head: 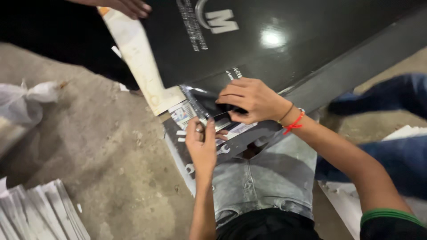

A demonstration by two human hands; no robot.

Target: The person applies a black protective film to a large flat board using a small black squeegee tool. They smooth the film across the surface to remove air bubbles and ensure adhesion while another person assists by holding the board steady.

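My right hand (249, 100) pinches the folded black flap of a glossy black plastic mailer bag (240, 138) that lies over my lap. My left hand (201, 144) presses on the same bag just below, fingers closed on its edge beside a white label (181, 113). A red thread and a thin band circle my right wrist. The bag's lower part is hidden under my hands.
A large glossy black sheet (267, 40) with a white strip (138, 58) spreads ahead; another person's hand (129, 6) rests at its top edge. A stack of white sheets (40, 213) lies lower left, a white plastic bag (22, 102) at left, a blue-clad leg (396, 133) at right.
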